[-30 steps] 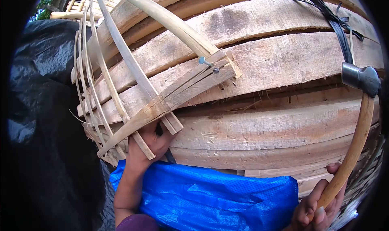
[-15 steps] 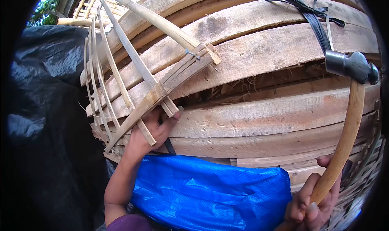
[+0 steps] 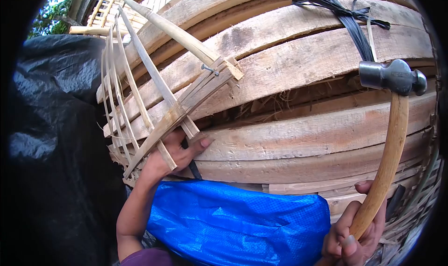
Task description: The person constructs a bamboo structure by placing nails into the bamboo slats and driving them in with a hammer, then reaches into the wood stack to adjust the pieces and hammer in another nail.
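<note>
My right hand (image 3: 359,231) is wrapped round the wooden handle of a ball-peen hammer (image 3: 391,140), whose steel head points up at the right. On the left, a slatted wooden frame (image 3: 161,134) leans over a stack of planks. My left hand (image 3: 175,156) is behind its crossbar, holding it near the slat ends; the thumb sticks out to the right and some fingers are hidden. A nail (image 3: 208,69) stands partly driven at the crossbar's upper end, where a round pole (image 3: 175,30) joins it. A second metal head shows close beside it.
Rough planks (image 3: 289,138) fill the middle, with a dark gap holding wood shavings. Black plastic strapping (image 3: 352,26) is knotted over the upper planks. Blue tarp (image 3: 238,224) lies in front, black sheeting (image 3: 56,126) hangs left, and woven strips (image 3: 422,214) edge the lower right.
The hammer has shifted slightly left in view, still in my right hand. My left thumb now lies lower, off the slat end. The frame's upper corner appears slightly farther left.
</note>
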Demonstrator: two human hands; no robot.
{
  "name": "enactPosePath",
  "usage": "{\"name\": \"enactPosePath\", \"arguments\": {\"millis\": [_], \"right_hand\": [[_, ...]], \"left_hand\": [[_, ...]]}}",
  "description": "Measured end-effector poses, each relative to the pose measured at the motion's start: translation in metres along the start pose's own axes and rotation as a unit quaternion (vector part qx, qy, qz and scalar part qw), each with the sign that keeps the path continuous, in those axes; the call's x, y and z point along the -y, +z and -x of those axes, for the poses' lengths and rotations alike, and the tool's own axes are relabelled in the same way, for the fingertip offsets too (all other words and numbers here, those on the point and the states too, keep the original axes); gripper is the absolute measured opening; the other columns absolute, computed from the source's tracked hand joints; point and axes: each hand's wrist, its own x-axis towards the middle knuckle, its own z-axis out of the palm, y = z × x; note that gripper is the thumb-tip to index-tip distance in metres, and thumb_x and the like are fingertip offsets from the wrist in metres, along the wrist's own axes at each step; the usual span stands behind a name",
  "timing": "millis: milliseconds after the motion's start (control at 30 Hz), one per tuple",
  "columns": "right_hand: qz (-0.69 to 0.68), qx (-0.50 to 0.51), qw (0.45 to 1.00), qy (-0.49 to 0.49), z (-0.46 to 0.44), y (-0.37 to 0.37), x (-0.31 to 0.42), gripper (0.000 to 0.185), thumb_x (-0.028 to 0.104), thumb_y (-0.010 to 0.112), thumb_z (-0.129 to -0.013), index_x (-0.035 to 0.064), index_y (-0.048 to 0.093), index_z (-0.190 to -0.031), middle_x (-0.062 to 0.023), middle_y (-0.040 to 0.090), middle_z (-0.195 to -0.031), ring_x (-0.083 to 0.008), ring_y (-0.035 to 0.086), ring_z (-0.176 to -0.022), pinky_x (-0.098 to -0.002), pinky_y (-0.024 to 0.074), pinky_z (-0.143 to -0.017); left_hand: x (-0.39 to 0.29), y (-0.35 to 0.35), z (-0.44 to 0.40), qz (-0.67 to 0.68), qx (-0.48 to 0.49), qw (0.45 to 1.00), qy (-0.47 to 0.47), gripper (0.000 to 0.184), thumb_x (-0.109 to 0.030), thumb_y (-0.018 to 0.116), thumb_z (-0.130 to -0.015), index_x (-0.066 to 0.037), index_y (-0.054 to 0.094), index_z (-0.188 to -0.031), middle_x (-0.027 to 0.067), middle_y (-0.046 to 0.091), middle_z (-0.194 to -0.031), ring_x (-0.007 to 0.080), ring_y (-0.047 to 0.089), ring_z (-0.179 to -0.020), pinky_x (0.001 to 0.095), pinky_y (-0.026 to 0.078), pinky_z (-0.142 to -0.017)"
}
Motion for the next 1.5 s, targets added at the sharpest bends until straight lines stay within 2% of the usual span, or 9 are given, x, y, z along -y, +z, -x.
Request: {"name": "enactPosePath", "arguments": {"millis": [100, 167, 500, 700, 800, 900, 967, 1400, 1500], "right_hand": [[0.025, -0.005, 1.000, 0.008, 0.001, 0.003, 0.002, 0.078, 0.004, 0.071, -0.083, -0.0039, 0.017, -0.138, -0.0031, 0.046, -0.062, -0.0071, 0.043, -0.039, -0.0198, 0.0367, -0.033], [0.026, -0.008, 1.000, 0.010, 0.002, 0.004, 0.002, 0.077, 0.005, 0.070, -0.082, -0.0046, 0.018, -0.138, -0.0032, 0.045, -0.062, -0.0064, 0.043, -0.039, -0.0193, 0.0354, -0.033], [0.045, -0.009, 0.999, 0.000, 0.001, 0.007, -0.002, 0.077, 0.009, 0.071, -0.081, -0.0066, 0.020, -0.137, -0.0023, 0.044, -0.061, -0.0053, 0.040, -0.036, -0.0185, 0.0305, -0.032], [0.072, -0.015, 0.997, -0.006, 0.002, 0.007, 0.000, 0.078, 0.011, 0.072, -0.081, -0.0074, 0.022, -0.137, -0.0014, 0.043, -0.061, -0.0047, 0.040, -0.037, -0.0180, 0.0294, -0.031], [0.114, 0.069, 0.991, -0.007, 0.002, 0.004, 0.002, 0.071, 0.007, 0.065, -0.088, -0.0101, 0.024, -0.143, -0.0039, 0.047, -0.074, -0.0051, 0.040, -0.048, -0.0172, 0.0316, -0.041], [0.102, 0.064, 0.993, -0.014, 0.002, 0.004, 0.001, 0.069, 0.008, 0.066, -0.088, -0.0105, 0.026, -0.142, -0.0032, 0.046, -0.072, -0.0042, 0.039, -0.048, -0.0168, 0.0304, -0.041], [0.106, 0.068, 0.992, -0.013, 0.002, 0.004, 0.002, 0.070, 0.008, 0.066, -0.089, -0.0105, 0.026, -0.143, -0.0032, 0.047, -0.073, -0.0043, 0.039, -0.048, -0.0169, 0.0304, -0.041], [0.118, 0.044, 0.992, -0.015, 0.002, 0.007, 0.002, 0.071, 0.013, 0.068, -0.088, -0.0099, 0.029, -0.142, -0.0033, 0.047, -0.073, -0.0049, 0.041, -0.048, -0.0173, 0.0316, -0.041], [0.095, -0.017, 0.995, -0.009, 0.003, 0.011, 0.000, 0.076, 0.015, 0.071, -0.082, -0.0082, 0.025, -0.137, -0.0009, 0.042, -0.062, -0.0039, 0.039, -0.037, -0.0180, 0.0302, -0.031]], "left_hand": [[-0.005, -0.005, 0.003, -0.094, 0.078, 0.989, -0.081, 0.050, -0.049, 0.054, -0.098, -0.010, 0.063, -0.128, 0.0211, 0.065, -0.105, 0.0410, 0.064, -0.093, 0.0497, 0.049, -0.086], [0.020, 0.003, 0.013, -0.242, 0.104, 0.959, 0.099, 0.037, -0.040, 0.050, -0.101, -0.020, 0.064, -0.129, 0.0192, 0.064, -0.101, 0.0375, 0.064, -0.086, 0.0497, 0.050, -0.080], [0.006, 0.004, 0.009, -0.074, -0.039, 0.988, 0.132, 0.032, -0.028, 0.054, -0.096, -0.041, 0.068, -0.122, 0.0188, 0.065, -0.111, 0.0330, 0.067, -0.086, 0.0437, 0.054, -0.074], [-0.003, -0.002, 0.008, -0.108, 0.060, 0.992, 0.009, 0.033, -0.028, 0.056, -0.095, -0.045, 0.067, -0.121, 0.0190, 0.065, -0.116, 0.0352, 0.068, -0.093, 0.0419, 0.053, -0.084], [-0.003, -0.005, 0.006, -0.073, 0.028, 0.994, 0.071, 0.031, -0.036, 0.059, -0.094, -0.034, 0.068, -0.124, 0.0198, 0.067, -0.111, 0.0360, 0.069, -0.092, 0.0421, 0.053, -0.084], [-0.022, -0.017, -0.008, -0.054, 0.160, 0.977, -0.127, 0.051, -0.050, 0.064, -0.089, -0.015, 0.067, -0.126, 0.0226, 0.068, -0.110, 0.0386, 0.067, -0.101, 0.0441, 0.051, -0.090], [-0.021, -0.018, -0.009, 0.025, 0.147, 0.971, -0.186, 0.073, -0.060, 0.069, -0.082, -0.001, 0.064, -0.124, 0.0245, 0.067, -0.114, 0.0401, 0.064, -0.108, 0.0450, 0.049, -0.095], [-0.015, -0.022, 0.000, 0.086, 0.112, 0.977, -0.159, 0.080, -0.059, 0.073, -0.079, 0.000, 0.059, -0.131, 0.0245, 0.063, -0.127, 0.0369, 0.056, -0.124, 0.0427, 0.041, -0.107], [-0.017, -0.029, 0.000, 0.087, 0.147, 0.971, -0.165, 0.082, -0.061, 0.073, -0.078, 0.000, 0.059, -0.132, 0.0253, 0.062, -0.127, 0.0374, 0.055, -0.125, 0.0438, 0.040, -0.108]]}}
